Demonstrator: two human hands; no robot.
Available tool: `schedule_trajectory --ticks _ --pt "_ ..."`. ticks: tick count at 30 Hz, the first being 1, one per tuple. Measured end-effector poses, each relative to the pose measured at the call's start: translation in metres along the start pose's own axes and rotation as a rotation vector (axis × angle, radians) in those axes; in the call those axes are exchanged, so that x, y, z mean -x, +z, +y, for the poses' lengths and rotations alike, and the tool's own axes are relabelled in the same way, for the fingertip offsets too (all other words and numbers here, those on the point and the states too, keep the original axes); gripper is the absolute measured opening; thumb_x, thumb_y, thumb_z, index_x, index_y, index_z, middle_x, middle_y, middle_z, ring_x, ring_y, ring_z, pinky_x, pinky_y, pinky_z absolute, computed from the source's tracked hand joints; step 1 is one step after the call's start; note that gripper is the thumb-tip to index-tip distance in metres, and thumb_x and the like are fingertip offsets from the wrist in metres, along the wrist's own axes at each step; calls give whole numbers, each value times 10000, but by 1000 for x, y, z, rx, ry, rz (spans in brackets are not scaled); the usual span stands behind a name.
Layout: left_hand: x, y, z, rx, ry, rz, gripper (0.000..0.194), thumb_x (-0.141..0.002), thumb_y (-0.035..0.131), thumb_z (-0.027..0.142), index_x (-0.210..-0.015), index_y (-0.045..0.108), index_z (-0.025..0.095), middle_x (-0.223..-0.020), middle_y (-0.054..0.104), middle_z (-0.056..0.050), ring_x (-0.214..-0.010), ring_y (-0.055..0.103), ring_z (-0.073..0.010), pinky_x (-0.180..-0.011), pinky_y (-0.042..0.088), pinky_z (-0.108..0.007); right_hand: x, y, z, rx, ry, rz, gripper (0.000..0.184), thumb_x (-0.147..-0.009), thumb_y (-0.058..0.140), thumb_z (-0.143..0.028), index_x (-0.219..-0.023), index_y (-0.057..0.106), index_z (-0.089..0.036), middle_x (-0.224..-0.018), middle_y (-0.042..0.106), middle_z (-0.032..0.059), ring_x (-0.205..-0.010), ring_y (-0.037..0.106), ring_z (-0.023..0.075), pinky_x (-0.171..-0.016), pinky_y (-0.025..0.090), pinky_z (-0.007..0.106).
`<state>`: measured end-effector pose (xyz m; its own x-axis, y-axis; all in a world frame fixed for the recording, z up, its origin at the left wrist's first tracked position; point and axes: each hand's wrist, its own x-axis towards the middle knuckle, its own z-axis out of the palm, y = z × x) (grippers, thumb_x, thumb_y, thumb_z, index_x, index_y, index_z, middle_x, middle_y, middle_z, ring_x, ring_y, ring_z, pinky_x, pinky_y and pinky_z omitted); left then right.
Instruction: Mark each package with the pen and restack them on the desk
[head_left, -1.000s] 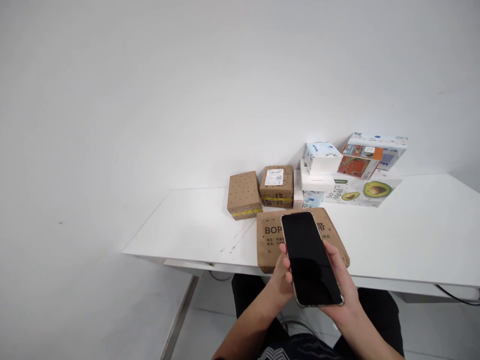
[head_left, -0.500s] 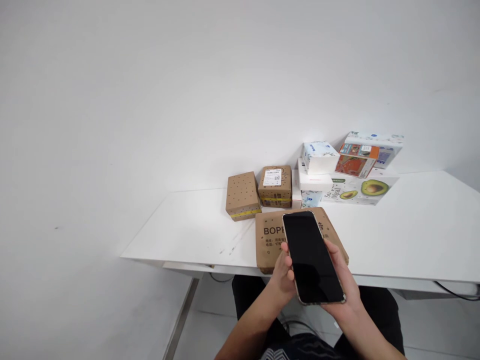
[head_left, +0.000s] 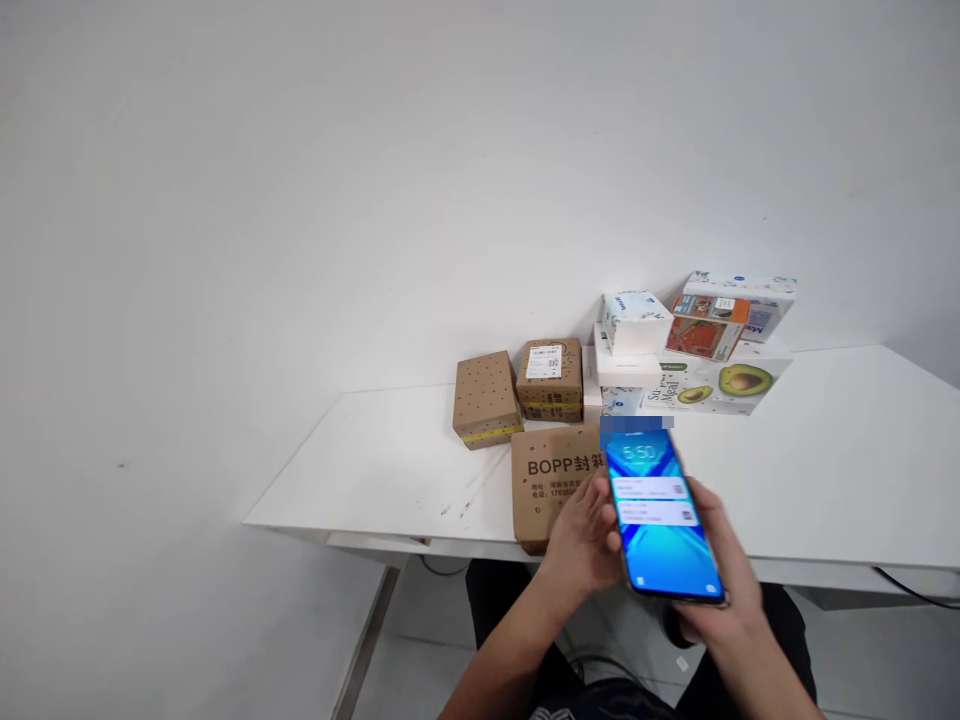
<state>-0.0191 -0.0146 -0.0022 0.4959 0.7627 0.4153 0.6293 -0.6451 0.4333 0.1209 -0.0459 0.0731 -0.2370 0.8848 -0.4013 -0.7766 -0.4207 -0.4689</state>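
Both hands grip the phone (head_left: 664,520) (screen lit): right hand (head_left: 724,590) cradling it; left hand (head_left: 581,535) clasping its edge, above the brown box (head_left: 551,480).

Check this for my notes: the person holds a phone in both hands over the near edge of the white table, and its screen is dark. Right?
Not quite. In the head view the phone has a lit blue screen showing notifications, not a dark one. The rest holds: the left hand and right hand hold it over the near edge of the white table.
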Motion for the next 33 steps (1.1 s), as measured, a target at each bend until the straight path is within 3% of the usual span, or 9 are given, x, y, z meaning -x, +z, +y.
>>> schedule_trajectory --ticks 3,6,10,12,15,19,23,29,33 --pt "-9 -11 10 -161 67 -23 494 -927 402 481 -1294 498 164 -1280 575 -144 -1251 501 -288 -1050 421 -463 5 -20 -28 100 -227 155 389 -783 544 -530 -1017 672 -247 -1011 735 95 -808 710 289 -720 560 447" --pt "-12 -15 15 -339 117 -18 529 -898 449 537 -1227 516 128 -1248 574 -158 -1226 513 -293 -1047 430 -432 3 -53 -60 281 -518 415 539 -786 491 -538 -1204 599 -216 -1278 599 171 -928 681 299 -705 544 408" --pt "-11 -14 14 -384 132 4 546 -877 494 544 -1218 514 119 -1234 575 -153 -1212 519 -286 -1044 430 -401 -13 -109 -92 860 -592 866 645 -778 501 -483 -1353 481 -193 -1262 576 209 -1001 638 319 -747 494 410" --pt "-11 -14 14 -386 132 6 542 -871 507 545 -1212 516 123 -1229 578 -153 -1204 525 -286 -1031 440 -399 -23 -133 -99 1284 -501 960 673 -778 499 -525 -1345 497 -163 -1136 620 228 -1049 603 377 -822 456 467" --pt "-11 -15 15 -381 131 -2 528 -874 500 548 -1209 512 141 -1235 579 -147 -1213 520 -281 -1014 455 -401 -38 -156 -97 1676 -506 1012 648 -799 449 -543 -1299 532 -139 -1111 602 261 -1112 542 448 -853 415 538" --pt "-11 -17 15 -367 121 -10 527 -877 494 551 -1223 501 154 -1244 577 -139 -1220 517 -275 -1032 443 -412 -54 -175 -89 1870 -562 1041 558 -802 445 -492 -1252 561 -183 -1153 569 251 -1125 505 487 -836 386 596" --pt "-11 -17 14 -360 124 -21 543 -883 478 555 -1237 497 145 -1244 575 -136 -1229 506 -274 -1062 419 -409 -63 -189 -89 1921 -538 1015 546 -778 470 -509 -1218 592 -208 -1152 564 256 -1152 483 486 -845 368 597" --pt "-10 -15 14 -359 126 -1 559 -884 464 565 -1238 505 134 -1241 579 -138 -1219 514 -272 -1076 408 -403 -64 -189 -91 1906 -349 1003 661 -805 403 -595 -1291 557 -174 -1347 469 271 -1259 389 482 -955 324 568" --pt "-10 -16 14 -344 126 12 543 -892 459 551 -1235 518 135 -1234 584 -131 -1213 522 -275 -1075 413 -401 -56 -174 -85 1836 -514 1056 616 -809 433 -598 -1237 589 -183 -1413 418 252 -1330 312 462 -988 302 582"
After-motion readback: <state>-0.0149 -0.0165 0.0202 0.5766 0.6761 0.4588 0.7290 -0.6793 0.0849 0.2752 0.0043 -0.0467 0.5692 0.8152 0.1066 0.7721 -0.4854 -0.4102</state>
